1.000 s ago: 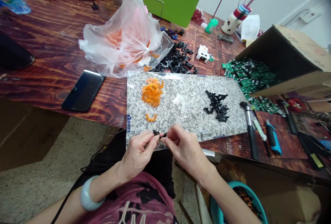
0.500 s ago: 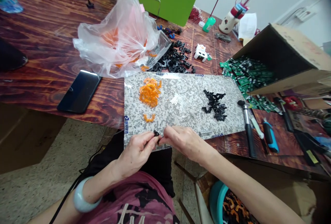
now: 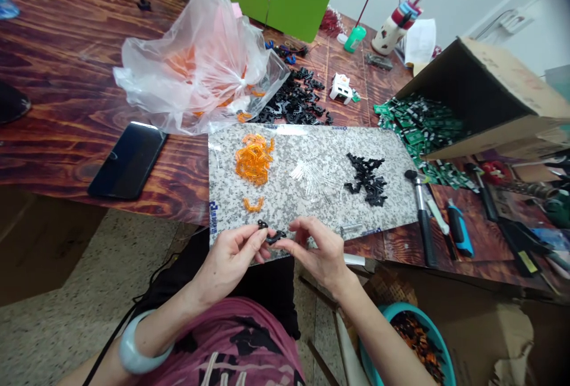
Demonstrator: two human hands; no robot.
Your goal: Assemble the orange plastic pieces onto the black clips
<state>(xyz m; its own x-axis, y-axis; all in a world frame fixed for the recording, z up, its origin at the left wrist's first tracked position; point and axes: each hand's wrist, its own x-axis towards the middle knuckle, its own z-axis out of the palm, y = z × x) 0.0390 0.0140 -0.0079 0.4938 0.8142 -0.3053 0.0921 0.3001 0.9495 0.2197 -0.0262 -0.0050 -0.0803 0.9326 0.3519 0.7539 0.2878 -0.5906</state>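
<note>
Left hand (image 3: 227,261) pinches black clip (image 3: 275,237); right hand (image 3: 318,252) half open, nothing visibly held (board (image 3: 285,148) keeps sorted parts (image 3: 253,160) in reach).

- No wording can be read in full anywhere in view.
- A blue printed mark (image 3: 217,217) runs upright at the lower-left corner of the speckled board (image 3: 312,151); too small to read.
- Blue print (image 3: 339,128) lies along the board's top edge; illegible.
- A yellow label (image 3: 528,262) sits on a black tool (image 3: 512,240); its marks are unreadable.
- Faint marks (image 3: 525,71) show on the cardboard box flap; blurred.
</note>
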